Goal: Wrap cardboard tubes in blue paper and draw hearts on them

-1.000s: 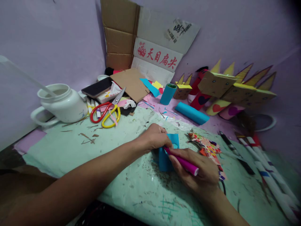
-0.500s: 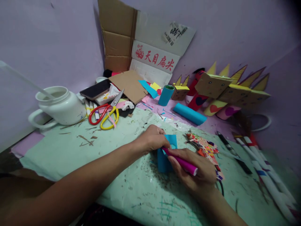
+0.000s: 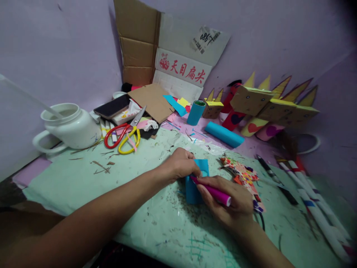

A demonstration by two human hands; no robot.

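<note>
A small piece of blue paper [image 3: 192, 194] lies on the green table cover in front of me. My left hand [image 3: 182, 164] has its fingers curled down on the paper's upper part, holding it in place. A magenta marker [image 3: 215, 194] is gripped between the thumb and fingers of my right hand [image 3: 232, 201]. Its tip points left onto the paper, close to my left fingertips, which partly hide it. Just right of the paper lies a flower-patterned piece [image 3: 245, 175], partly behind my right hand.
Left are a white pot [image 3: 74, 126], scissors with red and yellow handles [image 3: 129, 139] and a phone [image 3: 111, 106]. Behind stand a blue tube [image 3: 196, 113], a lying blue roll [image 3: 224, 134] and cardboard figures [image 3: 251, 100]. Several white markers [image 3: 312, 204] and a black pen [image 3: 276, 180] lie right.
The view has shifted slightly. The magenta marker's back end has tilted a little within my right hand, while my left hand stays on the blue paper.
</note>
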